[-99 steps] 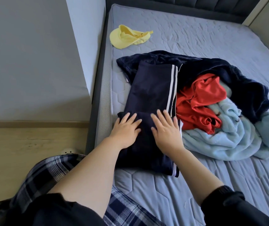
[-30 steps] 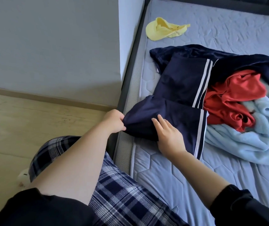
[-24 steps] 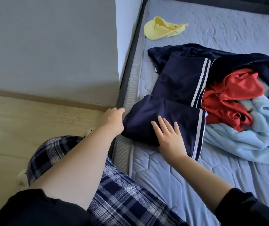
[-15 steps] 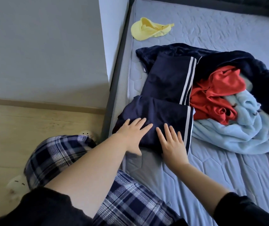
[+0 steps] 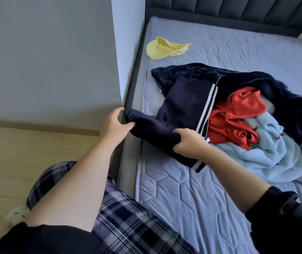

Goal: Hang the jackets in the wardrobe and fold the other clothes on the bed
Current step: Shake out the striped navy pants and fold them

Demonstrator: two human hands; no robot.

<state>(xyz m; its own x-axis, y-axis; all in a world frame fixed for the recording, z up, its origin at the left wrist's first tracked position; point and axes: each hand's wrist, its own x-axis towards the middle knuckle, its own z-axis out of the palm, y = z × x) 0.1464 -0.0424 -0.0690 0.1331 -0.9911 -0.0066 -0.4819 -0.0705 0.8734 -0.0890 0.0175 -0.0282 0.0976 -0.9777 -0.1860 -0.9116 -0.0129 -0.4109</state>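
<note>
Both hands on the navy pants (image 5: 186,103). Left hand (image 5: 116,123) pinches the folded end, held out past the left edge of the bed (image 5: 192,195). Right hand (image 5: 188,143) has fingers curled round the bunched fold near the striped seam. Both grips tight on fabric. Far half of the pants lies flat on the bed, overlapping a dark fleece (image 5: 284,96). Red top (image 5: 238,114) and light blue fleece (image 5: 267,158) piled just right, touching. Yellow cap (image 5: 162,50) well apart, near the headboard.

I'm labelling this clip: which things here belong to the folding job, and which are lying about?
Job: navy striped trousers, held by left hand and right hand; red garment; pale blue fleece; dark navy fleece; bed.
Lying about: yellow cap, set apart; headboard.
</note>
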